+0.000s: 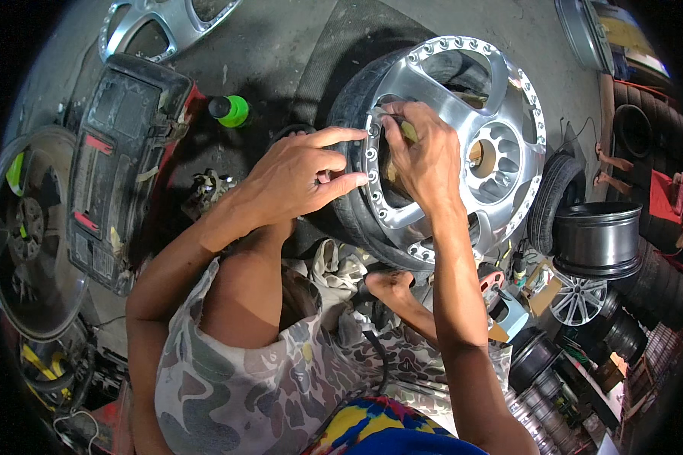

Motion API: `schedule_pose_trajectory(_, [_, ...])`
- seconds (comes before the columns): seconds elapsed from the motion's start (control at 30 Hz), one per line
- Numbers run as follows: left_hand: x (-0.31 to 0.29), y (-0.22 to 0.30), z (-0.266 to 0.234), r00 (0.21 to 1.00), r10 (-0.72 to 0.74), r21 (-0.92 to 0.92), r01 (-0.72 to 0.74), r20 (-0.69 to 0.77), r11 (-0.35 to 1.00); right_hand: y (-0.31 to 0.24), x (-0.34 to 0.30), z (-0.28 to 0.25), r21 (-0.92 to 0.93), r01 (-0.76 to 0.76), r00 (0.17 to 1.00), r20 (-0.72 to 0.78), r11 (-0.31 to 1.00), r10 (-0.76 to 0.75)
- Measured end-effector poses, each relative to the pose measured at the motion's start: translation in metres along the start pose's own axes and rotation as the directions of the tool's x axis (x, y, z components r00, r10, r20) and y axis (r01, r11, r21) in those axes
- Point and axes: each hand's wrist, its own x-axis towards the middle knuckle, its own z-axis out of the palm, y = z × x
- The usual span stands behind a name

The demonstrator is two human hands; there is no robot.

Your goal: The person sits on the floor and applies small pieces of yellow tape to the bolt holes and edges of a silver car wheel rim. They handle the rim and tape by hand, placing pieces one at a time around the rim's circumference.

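In front of me a silver alloy wheel (497,114) with a ring of bolts round its rim lies tilted on a black tyre (349,98). My left hand (300,174) is at the rim's left edge, index finger and thumb stretched apart, their tips against the bolted lip. Over the opening between two spokes, my right hand (426,152) is closed, its fingertips pinched at the inner side of the same lip. What it grips is mostly hidden; a small greyish edge shows by the fingertips, and something yellowish shows under the palm.
A black toolbox (121,167) and a green bottle with a black cap (235,111) stand left. Another silver wheel (167,26) lies at the far left. Right are a leaning tyre (555,193), a dark wheel barrel (598,236) and stacked tyres. My bare foot (391,287) is below the wheel.
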Motion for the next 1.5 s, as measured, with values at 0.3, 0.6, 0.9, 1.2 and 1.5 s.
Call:
schedule_pose_trajectory(0.3, [-0.007, -0.008, 0.000, 1.000, 0.015, 0.009, -0.015, -0.006, 1.000, 0.013, -0.010, 0.004, 0.116, -0.027, 1.000, -0.007, 0.993, 0.028])
schedule_pose_trajectory(0.6, [-0.004, -0.005, -0.004, 0.999, -0.036, -0.008, 0.036, 0.028, 0.999, 0.001, -0.001, 0.004, 0.036, 0.006, 0.995, -0.101, 0.999, -0.003])
schedule_pose_trajectory(0.9, [-0.006, -0.008, -0.004, 0.998, -0.045, -0.010, 0.045, 0.039, 0.999, 0.010, -0.002, 0.001, 0.045, -0.001, 1.000, -0.022, 0.999, 0.002])
schedule_pose_trajectory(1.2, [-0.008, -0.013, -0.001, 0.999, -0.044, -0.028, 0.043, -0.007, 0.999, 0.016, -0.014, 0.005, 0.116, -0.032, 0.999, 0.019, 0.993, 0.030])
schedule_pose_trajectory(1.5, [-0.009, -0.016, -0.002, 0.999, -0.036, -0.013, 0.036, 0.032, 0.999, 0.022, -0.023, 0.000, 0.229, -0.102, 0.989, 0.127, 0.968, 0.074])
